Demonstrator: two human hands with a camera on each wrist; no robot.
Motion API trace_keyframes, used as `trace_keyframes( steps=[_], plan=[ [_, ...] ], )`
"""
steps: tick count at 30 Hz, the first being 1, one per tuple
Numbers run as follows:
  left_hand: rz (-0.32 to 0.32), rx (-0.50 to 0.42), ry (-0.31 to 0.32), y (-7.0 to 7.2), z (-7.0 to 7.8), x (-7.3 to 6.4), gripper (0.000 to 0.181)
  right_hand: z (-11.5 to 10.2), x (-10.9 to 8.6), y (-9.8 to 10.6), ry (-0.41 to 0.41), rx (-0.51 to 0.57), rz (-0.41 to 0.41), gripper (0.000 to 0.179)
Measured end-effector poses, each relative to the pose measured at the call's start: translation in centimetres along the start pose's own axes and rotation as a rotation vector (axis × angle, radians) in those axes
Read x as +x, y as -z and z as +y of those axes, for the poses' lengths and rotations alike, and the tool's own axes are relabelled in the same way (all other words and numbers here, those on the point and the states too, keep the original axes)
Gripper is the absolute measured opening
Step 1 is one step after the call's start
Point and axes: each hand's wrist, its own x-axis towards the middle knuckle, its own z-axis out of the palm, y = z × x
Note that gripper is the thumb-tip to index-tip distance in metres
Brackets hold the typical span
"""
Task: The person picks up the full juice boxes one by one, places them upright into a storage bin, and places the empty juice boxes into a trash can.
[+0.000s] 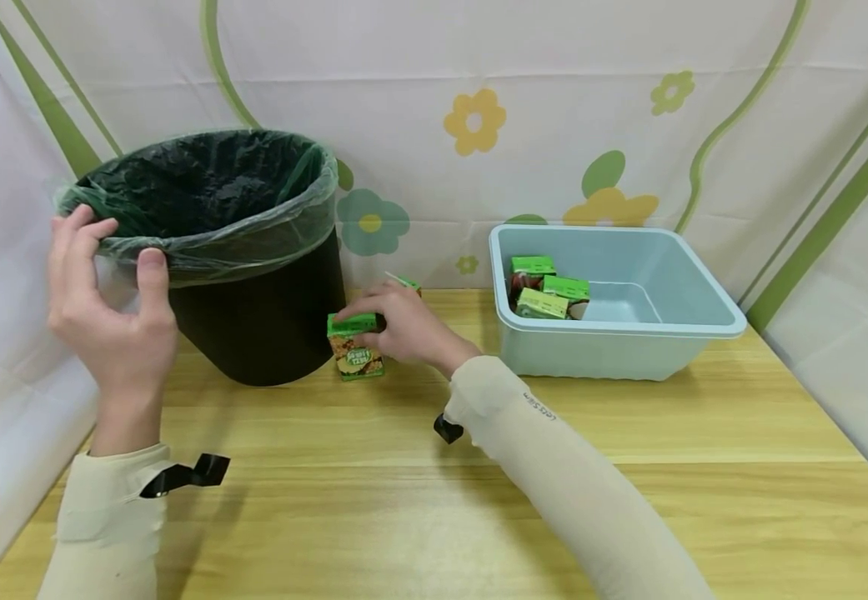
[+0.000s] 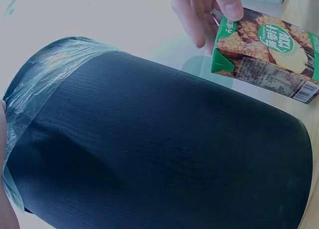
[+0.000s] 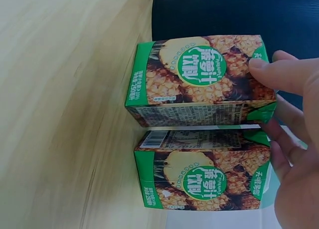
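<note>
At the left, my left hand [image 1: 107, 308] grips the rim of a black trash bin [image 1: 261, 325], thumb outside and fingers over the edge. A green translucent bag [image 1: 268, 242] lines the bin and folds over its rim. My right hand [image 1: 414, 325] holds a pineapple juice box [image 3: 199, 72] near its top, with the thumb on the printed front. That box stands upright close beside the bin. A second pineapple juice box [image 3: 204, 179] stands next to it, mostly hidden behind my right hand in the head view.
On the right of the wooden table [image 1: 373, 517] stands a light blue plastic basin [image 1: 584, 354]. Several small green-topped cartons [image 1: 542, 304] sit at its left end. A flowered curtain [image 1: 418, 150] hangs directly behind the bin and basin.
</note>
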Motion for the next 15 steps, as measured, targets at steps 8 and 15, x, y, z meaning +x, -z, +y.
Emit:
trace_keyframes(
  steps=[8,15],
  plan=[
    [0.007,-0.002,-0.002,0.0,-0.05,0.03,0.047,0.06,-0.56,-0.37,0.072,0.003,0.023,0.029],
    [0.005,-0.001,-0.006,-0.02,-0.1,0.03,0.048,-0.2,-1.05,0.1,0.087,0.054,0.118,0.03]
  ],
)
